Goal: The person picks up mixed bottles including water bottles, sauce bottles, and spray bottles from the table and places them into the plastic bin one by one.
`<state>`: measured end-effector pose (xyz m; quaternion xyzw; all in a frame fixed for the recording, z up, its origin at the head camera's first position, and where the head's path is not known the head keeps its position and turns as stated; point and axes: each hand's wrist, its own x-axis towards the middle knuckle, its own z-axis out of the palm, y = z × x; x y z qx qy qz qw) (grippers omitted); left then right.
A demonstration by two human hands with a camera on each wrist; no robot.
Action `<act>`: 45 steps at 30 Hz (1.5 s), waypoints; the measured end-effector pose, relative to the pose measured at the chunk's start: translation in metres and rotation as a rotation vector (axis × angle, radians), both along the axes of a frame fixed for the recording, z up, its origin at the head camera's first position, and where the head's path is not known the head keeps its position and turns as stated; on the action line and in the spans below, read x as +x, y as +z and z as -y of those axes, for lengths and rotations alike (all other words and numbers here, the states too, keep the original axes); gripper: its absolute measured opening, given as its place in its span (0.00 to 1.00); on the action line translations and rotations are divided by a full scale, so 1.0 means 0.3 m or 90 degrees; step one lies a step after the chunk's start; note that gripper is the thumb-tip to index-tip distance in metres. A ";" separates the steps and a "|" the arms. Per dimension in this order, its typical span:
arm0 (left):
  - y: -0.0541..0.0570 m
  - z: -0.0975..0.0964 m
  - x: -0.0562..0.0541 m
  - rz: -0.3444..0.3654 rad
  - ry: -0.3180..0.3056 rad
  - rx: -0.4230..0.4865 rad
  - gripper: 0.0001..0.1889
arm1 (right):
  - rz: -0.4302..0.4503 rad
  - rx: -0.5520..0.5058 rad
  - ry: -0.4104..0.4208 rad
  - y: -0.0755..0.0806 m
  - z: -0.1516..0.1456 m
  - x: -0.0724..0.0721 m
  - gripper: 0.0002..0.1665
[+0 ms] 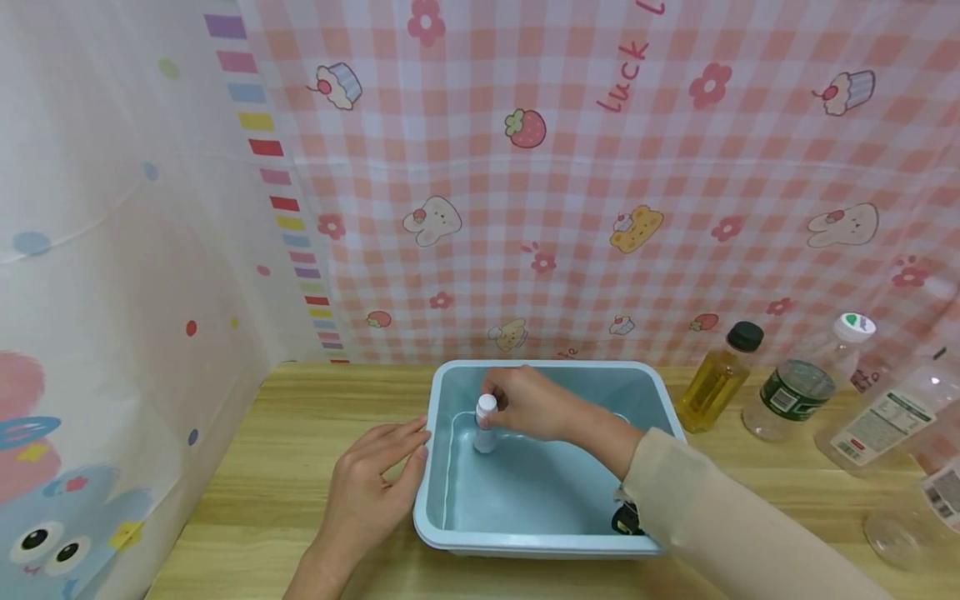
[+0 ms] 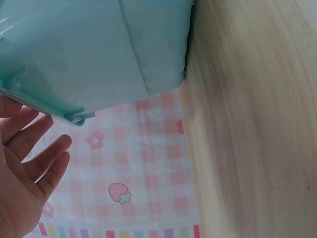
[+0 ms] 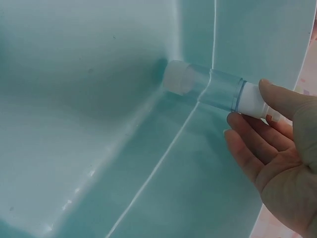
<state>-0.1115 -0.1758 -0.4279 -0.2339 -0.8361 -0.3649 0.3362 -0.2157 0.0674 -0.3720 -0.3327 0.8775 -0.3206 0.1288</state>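
Note:
A small clear bottle (image 1: 485, 442) with a white cap stands upright in the far left corner of a light blue plastic tub (image 1: 540, 543). My right hand (image 1: 534, 403) reaches over the tub and pinches the bottle near its cap. In the right wrist view, thumb and fingers of the right hand (image 3: 285, 163) are around the white upper end of the bottle (image 3: 213, 88), and its whitish base is at the tub's corner. My left hand (image 1: 375, 479) touches the tub's left rim with extended fingers. The left wrist view shows this hand (image 2: 27, 171) under the tub's rim (image 2: 44, 113).
Right of the tub stand a bottle of yellow liquid (image 1: 716, 387), a clear bottle with a green label (image 1: 798, 390) and larger clear bottles (image 1: 885, 421). The wooden table (image 1: 247, 492) meets a pink checked curtain (image 1: 480, 183) behind and a white curtain (image 1: 112, 208) at left.

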 end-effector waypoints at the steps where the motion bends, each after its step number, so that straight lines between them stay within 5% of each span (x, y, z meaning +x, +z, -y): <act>1: 0.000 0.000 0.000 -0.001 0.000 -0.001 0.10 | 0.002 0.003 0.000 -0.001 0.001 0.001 0.10; 26: 0.002 -0.007 -0.009 -0.002 -0.005 0.003 0.10 | 0.047 0.054 0.000 -0.006 -0.015 -0.020 0.15; 45: -0.002 -0.006 -0.002 -0.011 0.001 -0.001 0.10 | 0.023 0.146 -0.002 0.167 -0.043 0.015 0.30</act>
